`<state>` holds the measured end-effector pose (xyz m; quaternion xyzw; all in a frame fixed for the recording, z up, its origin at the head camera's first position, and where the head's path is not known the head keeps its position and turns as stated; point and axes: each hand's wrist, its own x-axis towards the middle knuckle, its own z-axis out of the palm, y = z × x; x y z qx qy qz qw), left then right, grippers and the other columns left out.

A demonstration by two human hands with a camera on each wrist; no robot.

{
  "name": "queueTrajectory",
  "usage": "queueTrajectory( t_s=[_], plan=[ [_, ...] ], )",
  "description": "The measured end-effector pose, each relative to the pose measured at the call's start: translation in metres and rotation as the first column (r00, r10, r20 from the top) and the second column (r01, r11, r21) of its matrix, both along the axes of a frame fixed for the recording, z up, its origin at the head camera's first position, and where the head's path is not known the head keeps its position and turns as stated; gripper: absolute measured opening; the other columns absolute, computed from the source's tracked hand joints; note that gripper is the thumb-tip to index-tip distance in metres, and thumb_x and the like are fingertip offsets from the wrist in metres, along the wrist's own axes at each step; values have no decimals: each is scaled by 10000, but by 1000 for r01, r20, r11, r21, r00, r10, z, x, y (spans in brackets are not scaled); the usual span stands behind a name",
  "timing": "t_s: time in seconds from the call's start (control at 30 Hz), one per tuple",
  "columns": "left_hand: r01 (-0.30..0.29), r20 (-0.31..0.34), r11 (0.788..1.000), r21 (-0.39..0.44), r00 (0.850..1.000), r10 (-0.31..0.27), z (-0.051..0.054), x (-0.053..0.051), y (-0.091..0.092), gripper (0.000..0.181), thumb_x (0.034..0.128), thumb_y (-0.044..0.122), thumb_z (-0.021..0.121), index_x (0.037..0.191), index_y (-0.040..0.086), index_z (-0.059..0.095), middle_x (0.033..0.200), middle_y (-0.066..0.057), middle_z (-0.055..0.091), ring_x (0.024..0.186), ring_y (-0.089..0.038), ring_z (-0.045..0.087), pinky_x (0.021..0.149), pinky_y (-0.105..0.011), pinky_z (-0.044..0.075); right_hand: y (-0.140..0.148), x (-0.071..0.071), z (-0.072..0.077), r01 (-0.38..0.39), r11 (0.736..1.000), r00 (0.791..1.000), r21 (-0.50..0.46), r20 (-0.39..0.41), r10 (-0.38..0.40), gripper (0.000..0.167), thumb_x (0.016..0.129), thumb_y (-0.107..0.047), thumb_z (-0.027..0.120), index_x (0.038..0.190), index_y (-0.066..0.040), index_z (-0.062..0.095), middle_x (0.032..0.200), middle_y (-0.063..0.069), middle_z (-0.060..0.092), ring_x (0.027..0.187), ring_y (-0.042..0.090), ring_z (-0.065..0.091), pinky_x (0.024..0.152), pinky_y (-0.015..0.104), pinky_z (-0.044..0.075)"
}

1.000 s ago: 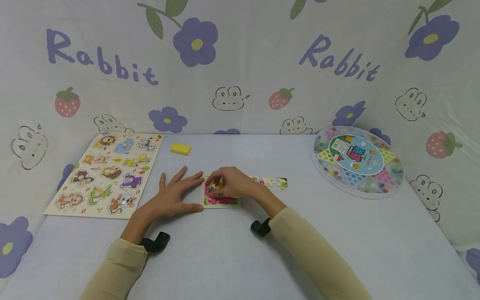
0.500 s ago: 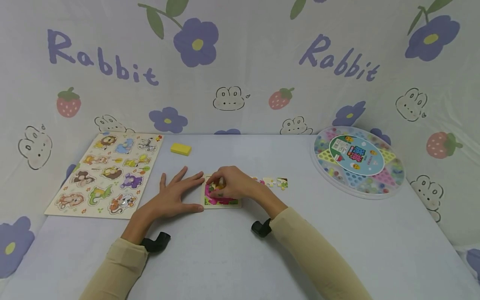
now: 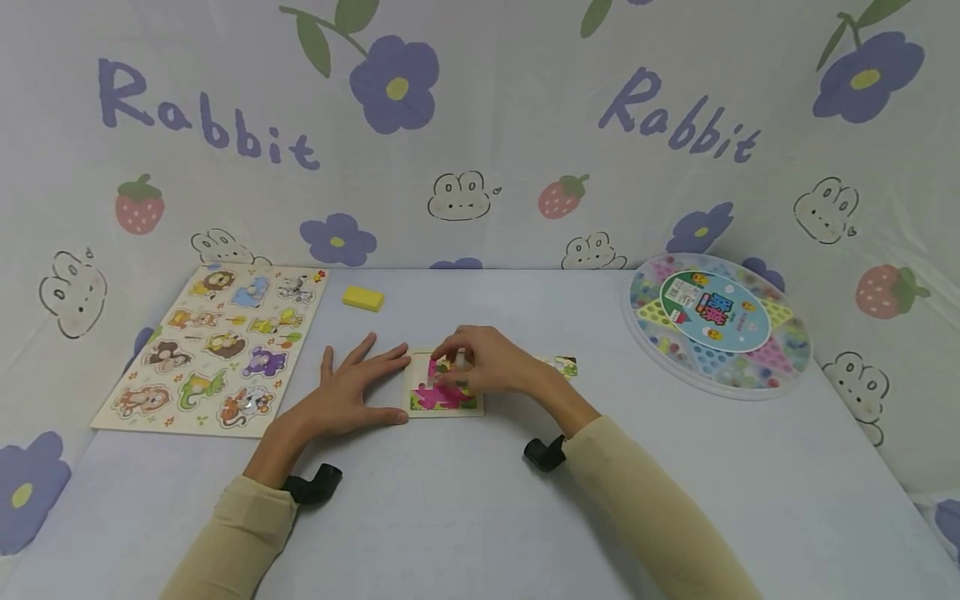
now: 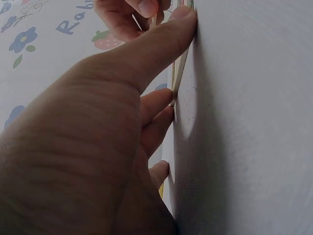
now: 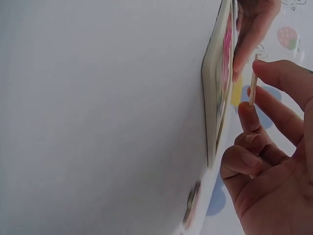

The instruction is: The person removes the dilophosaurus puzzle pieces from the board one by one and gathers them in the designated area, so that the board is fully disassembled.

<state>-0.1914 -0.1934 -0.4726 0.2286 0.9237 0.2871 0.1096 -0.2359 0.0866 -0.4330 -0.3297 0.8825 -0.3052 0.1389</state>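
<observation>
A small square jigsaw puzzle board (image 3: 447, 414) with a mostly pink picture lies on the table in the head view. Along its left edge rests my left hand (image 3: 351, 390), fingers spread and straight, the thumb and a fingertip touching the frame. My right hand (image 3: 491, 360) is above the upper right of the board and pinches a thin jigsaw piece (image 5: 253, 83) between thumb and fingers. In the right wrist view this piece is edge-on and apart from the board, so its picture is hidden. Fingers cover part of the board in the head view.
Loose jigsaw pieces (image 3: 567, 366) lie right of the board, partly behind the right hand. A yellow block (image 3: 363, 298) sits further back. A large animal peg puzzle (image 3: 202, 354) is at left, and a round game box (image 3: 716, 325) at back right.
My right hand has lifted off the board and shifted slightly right with the jigsaw piece between its fingers, uncovering more of the pink picture. The left hand has stayed in place.
</observation>
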Motion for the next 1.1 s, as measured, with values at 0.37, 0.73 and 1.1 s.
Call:
queueTrajectory(
  t_s=[0.37,0.73,1.1],
  plan=[
    [-6,2,1000,-6,1000,6,0,0,0,879,873,526,824,1625,267,450,1757,54,322,1690,-371,8,1222,-777,-208,38,4,3,21,1000,1000,11,1,-21,324,963,-287,788,1272,-194,768,1081,7,681,857,167,555,745,258,466],
    [-7,1,1000,-8,1000,7,1,1,0,883,870,534,823,1625,269,449,1756,64,323,1691,-364,11,1227,-768,-212,68,12,2,28,998,998,53,-49,-25,329,945,-242,795,1265,-168,779,1081,33,679,934,200,569,764,273,455],
    [-9,6,1000,-5,1000,9,2,1,1,887,868,538,823,1625,268,449,1757,58,323,1690,-367,10,1227,-771,-210,83,21,0,22,995,998,98,-52,-17,302,945,-212,793,1245,-184,781,1043,-13,661,919,167,567,776,266,491]
  ],
)
